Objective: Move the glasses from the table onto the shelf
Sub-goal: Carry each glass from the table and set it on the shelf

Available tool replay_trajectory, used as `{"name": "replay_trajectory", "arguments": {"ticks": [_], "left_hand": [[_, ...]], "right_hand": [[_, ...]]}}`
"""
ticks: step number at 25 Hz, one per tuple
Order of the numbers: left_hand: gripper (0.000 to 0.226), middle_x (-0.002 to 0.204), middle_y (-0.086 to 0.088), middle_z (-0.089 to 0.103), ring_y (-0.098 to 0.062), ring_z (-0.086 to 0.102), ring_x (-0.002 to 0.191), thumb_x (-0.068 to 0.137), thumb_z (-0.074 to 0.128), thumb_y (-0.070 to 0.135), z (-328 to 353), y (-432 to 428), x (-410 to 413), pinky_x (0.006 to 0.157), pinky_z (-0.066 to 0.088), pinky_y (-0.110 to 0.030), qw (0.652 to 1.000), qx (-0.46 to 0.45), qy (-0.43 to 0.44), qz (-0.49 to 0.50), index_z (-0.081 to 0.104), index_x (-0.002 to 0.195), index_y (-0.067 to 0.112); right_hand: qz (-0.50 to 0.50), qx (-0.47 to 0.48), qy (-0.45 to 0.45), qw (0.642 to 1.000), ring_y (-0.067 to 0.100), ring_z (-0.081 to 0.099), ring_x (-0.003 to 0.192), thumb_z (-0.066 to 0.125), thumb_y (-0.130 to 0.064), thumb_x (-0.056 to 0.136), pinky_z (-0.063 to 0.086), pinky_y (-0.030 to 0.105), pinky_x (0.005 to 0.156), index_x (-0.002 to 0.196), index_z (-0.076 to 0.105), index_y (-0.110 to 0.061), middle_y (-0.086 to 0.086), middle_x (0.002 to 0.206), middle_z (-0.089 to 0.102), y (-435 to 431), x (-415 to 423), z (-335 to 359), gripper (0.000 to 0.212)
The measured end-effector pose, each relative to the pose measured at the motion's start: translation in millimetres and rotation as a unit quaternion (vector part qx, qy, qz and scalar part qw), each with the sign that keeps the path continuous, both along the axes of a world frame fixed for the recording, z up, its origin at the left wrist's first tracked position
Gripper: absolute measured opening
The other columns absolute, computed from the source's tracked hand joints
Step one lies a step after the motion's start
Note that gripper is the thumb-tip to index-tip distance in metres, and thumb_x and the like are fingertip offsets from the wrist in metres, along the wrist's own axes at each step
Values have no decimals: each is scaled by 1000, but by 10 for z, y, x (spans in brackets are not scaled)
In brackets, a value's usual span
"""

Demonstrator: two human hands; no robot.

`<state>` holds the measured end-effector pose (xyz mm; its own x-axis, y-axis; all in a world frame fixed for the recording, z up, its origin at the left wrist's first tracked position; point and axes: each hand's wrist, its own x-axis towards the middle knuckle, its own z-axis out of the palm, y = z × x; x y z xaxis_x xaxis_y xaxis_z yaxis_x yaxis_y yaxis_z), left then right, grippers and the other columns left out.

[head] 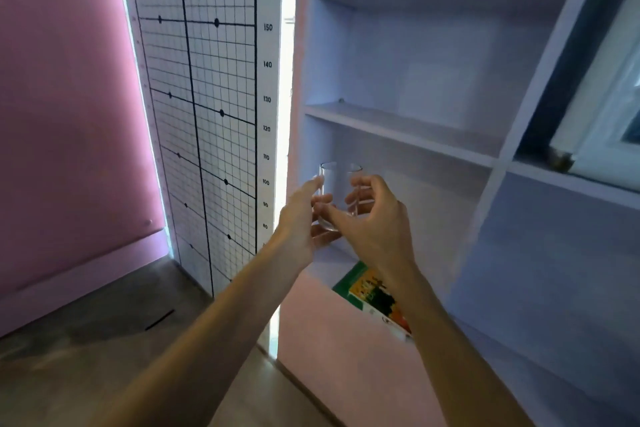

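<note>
Facing the shelf (398, 125), a clear glass (337, 196) is gripped by the left hand (299, 218) and the right hand (375, 222), fingers curled round it

We seem to be in a home room fitted out for recording: pink walls (62, 97) on the left, a built-in white shelf unit (398, 125) on the right with a colourful book (375, 295) on its near ledge, and a numbered measuring grid board (204, 97) standing between them.
</note>
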<state>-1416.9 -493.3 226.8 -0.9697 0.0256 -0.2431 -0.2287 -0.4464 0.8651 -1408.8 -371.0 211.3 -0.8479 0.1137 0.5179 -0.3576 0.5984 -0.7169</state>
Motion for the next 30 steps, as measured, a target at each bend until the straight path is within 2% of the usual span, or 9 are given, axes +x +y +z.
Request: {"name": "replay_trajectory", "arguments": {"ticks": [6,8,10,12,15,18,21,26,30], "left_hand": [[30,46,-4,65,-16,65,42,97,59,34,760,-270,-921,54,61,-31,996,0,56,-73,64,82,9],[33,52,-8,66,-19,65,46,99,53,34,989,-330,-1175,58,61,-33,992,1,80,-95,63,79,9],[39,71,-14,66,-25,65,59,102,47,38,1141,-347,-1388,67,60,-37,991,6,88,-102,61,83,8],[42,91,-17,67,-30,65,71,102,45,43,1239,-341,-1613,68,59,-39,991,-10,91,-99,63,93,7],[48,111,-19,62,-34,66,83,100,47,48,1278,-332,-1893,65,59,-38,994,-21,83,-61,62,113,4],[54,101,-15,59,-28,62,75,98,47,48,1261,-331,-2074,63,58,-34,996,3,76,-44,60,127,5],[53,84,-10,59,-24,61,70,102,43,47,1234,-376,-2135,65,57,-33,996,12,76,-46,61,127,5],[62,83,-9,57,-24,62,69,101,43,52,1254,-453,-2242,56,56,-31,994,11,81,-75,54,138,3],[65,86,-11,58,-24,61,66,99,45,53,1225,-476,-2283,58,57,-31,993,-4,81,-81,55,138,3]], "right_hand": [[-59,-28,59,996,11,70,86,88,-52,72,58,23,73,122,63,-21,-8,96,69,-262,-854,706,65],[-85,-55,83,991,10,72,83,91,-51,69,58,23,71,120,65,-20,-8,92,70,-319,-1126,904,65],[-106,-86,89,987,9,71,82,93,-51,66,55,19,69,119,65,-19,-5,92,71,-329,-1351,1083,68],[-131,-113,84,981,10,70,86,93,-46,66,52,19,73,119,64,-16,-3,95,72,-311,-1585,1236,67],[-156,-119,53,979,15,69,91,93,-38,66,56,29,84,120,62,-15,-1,101,71,-268,-1955,1415,67],[-186,-82,20,979,19,67,99,91,-32,67,54,32,84,123,61,-15,0,112,69,-238,-2290,1496,67],[-202,-38,-7,979,25,68,109,85,-34,73,48,28,80,126,62,-16,3,121,71,-235,-2534,1490,61],[-236,-16,-16,971,31,66,120,78,-33,79,52,36,94,128,64,-15,11,130,70,-235,-2823,1425,54],[-255,-31,-30,966,33,66,121,80,-29,79,52,33,92,130,64,-9,14,131,69,-237,-2943,1382,57]]}}
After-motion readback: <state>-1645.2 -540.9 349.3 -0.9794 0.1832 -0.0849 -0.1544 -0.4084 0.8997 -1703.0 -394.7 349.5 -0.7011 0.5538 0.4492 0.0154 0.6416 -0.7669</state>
